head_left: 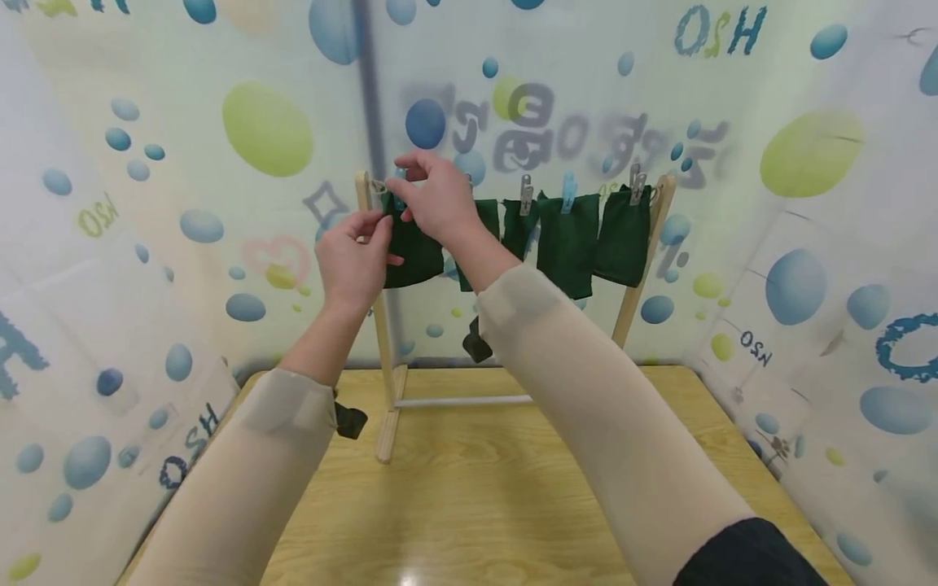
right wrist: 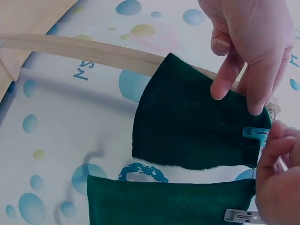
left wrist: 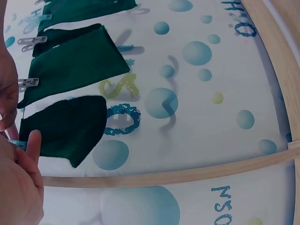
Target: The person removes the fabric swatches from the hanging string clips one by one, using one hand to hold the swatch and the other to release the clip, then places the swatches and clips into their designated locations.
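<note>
A pale curtain printed with blue and green bubbles surrounds the wooden counter, where one wooden rack stands on two posts. I count five dark green cloths along its line, with five pegs: two blue, three silver. The left hand pinches the outer edge of the leftmost cloth; the right hand has its fingers curled round the blue peg at that cloth's top. From the head, the neighbouring silver peg is almost lost behind the right hand; the left wrist view shows it plainly. The right wrist view takes in just two cloths. High on the curtain, "H2O" reads mirror-reversed; the big grey characters I can't make out.
</note>
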Available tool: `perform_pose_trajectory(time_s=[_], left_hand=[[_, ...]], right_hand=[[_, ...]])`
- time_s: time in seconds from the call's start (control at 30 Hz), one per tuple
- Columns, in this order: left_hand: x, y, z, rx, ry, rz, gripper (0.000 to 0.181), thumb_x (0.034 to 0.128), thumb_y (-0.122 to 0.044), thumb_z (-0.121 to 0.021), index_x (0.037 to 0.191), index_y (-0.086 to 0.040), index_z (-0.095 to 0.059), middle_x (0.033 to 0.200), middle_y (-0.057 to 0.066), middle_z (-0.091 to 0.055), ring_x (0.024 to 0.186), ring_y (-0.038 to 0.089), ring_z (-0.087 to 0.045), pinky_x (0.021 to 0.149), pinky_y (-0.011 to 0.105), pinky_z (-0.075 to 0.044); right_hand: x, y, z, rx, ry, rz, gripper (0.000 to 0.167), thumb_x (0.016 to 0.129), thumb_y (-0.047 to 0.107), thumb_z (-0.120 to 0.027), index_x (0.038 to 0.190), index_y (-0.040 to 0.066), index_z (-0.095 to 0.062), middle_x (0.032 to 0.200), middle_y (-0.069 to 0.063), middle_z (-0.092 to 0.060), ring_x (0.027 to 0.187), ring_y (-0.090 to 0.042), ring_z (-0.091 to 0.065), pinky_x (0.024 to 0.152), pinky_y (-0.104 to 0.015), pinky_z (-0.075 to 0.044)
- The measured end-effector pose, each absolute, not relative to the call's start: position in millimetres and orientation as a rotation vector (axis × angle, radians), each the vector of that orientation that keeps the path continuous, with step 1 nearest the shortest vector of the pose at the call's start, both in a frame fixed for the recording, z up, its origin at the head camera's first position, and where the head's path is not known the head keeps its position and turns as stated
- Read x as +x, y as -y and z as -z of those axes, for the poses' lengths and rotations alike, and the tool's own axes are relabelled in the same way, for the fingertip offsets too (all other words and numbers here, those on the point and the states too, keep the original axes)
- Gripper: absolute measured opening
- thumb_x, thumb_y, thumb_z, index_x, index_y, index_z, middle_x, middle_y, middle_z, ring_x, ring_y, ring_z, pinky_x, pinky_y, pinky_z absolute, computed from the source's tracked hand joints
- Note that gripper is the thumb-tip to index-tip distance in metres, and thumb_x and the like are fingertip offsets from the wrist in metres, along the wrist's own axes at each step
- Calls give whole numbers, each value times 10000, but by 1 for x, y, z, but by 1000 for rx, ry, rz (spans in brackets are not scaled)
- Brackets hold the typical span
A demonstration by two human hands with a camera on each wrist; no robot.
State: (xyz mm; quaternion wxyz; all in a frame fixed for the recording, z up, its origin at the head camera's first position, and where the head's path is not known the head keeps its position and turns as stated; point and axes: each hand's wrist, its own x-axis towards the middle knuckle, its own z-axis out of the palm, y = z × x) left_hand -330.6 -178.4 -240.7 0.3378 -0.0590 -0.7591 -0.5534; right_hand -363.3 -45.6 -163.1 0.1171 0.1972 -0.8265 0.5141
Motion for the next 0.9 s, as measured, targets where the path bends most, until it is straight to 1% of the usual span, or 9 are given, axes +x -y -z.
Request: perform_pose_trajectory(time_s=[0.07,0.17,0.33,0.4,0.5,0.57,0.63,0.73,0.9], left_hand=[[-331,177,240,-147,1951,1411,303,1102,-254,-693,1260,-22,-808,1152,206,-809,554,-92,-643,628,139,-558],[-332,175,240,-93,1935,1331,301,1099,-280,-698,1244,-48,-823,1137,154,-826,674,-64,-645,701,139,-534],[-334,173,239,-59,1889,1207,289,1091,-270,-709,1196,-33,-836,1059,163,-830,931,241,-725,931,369,-524],[-335,173,239,-77,1867,1221,279,1090,-250,-711,1194,-22,-834,1064,174,-831,992,290,-734,956,399,-525],[-336,172,239,-84,1846,1314,274,1091,-241,-713,1214,-25,-826,1105,167,-832,954,175,-719,878,287,-552],[-336,172,238,-76,1833,1376,274,1092,-240,-712,1231,-29,-819,1129,166,-829,900,65,-682,815,198,-528],[-337,172,237,-73,1815,1433,279,1090,-242,-714,1236,-26,-814,1142,170,-825,852,1,-645,797,159,-517],[-337,174,235,-86,1784,1519,290,1082,-246,-725,1229,-9,-806,1139,148,-819,853,-9,-648,827,169,-532],[-332,176,229,-96,1766,1663,332,1062,-289,-753,1235,-10,-799,1100,19,-800,983,45,-698,940,215,-565]], right_hand=[[-362,44,162,573,2422,-1489,448,1103,266,-697,1534,164,-625,1477,-60,-678,919,-287,-787,882,-281,-616],[-358,42,161,564,2423,-1492,454,1097,261,-708,1533,165,-626,1453,-52,-691,903,-250,-782,914,-293,-623],[-354,39,162,580,2418,-1497,403,1079,240,-735,1468,154,-670,1401,-44,-708,886,-235,-782,886,-278,-623],[-352,37,163,587,2414,-1497,375,1074,223,-742,1436,145,-683,1388,-48,-709,900,-267,-787,871,-279,-623],[-349,34,164,591,2395,-1479,324,1071,204,-745,1382,126,-701,1370,-49,-720,886,-284,-793,853,-278,-622],[-347,33,164,581,2382,-1453,282,1069,204,-747,1339,125,-721,1345,-36,-737,853,-271,-794,838,-274,-619],[-346,32,164,569,2368,-1418,245,1072,217,-744,1302,131,-743,1309,-15,-751,820,-250,-792,820,-270,-612],[-342,29,163,550,2341,-1401,207,1075,233,-742,1260,148,-776,1256,12,-762,778,-234,-782,793,-266,-603],[-337,21,161,569,2233,-1471,176,1066,230,-754,1203,131,-804,1182,-16,-763,751,-297,-767,694,-296,-595]])
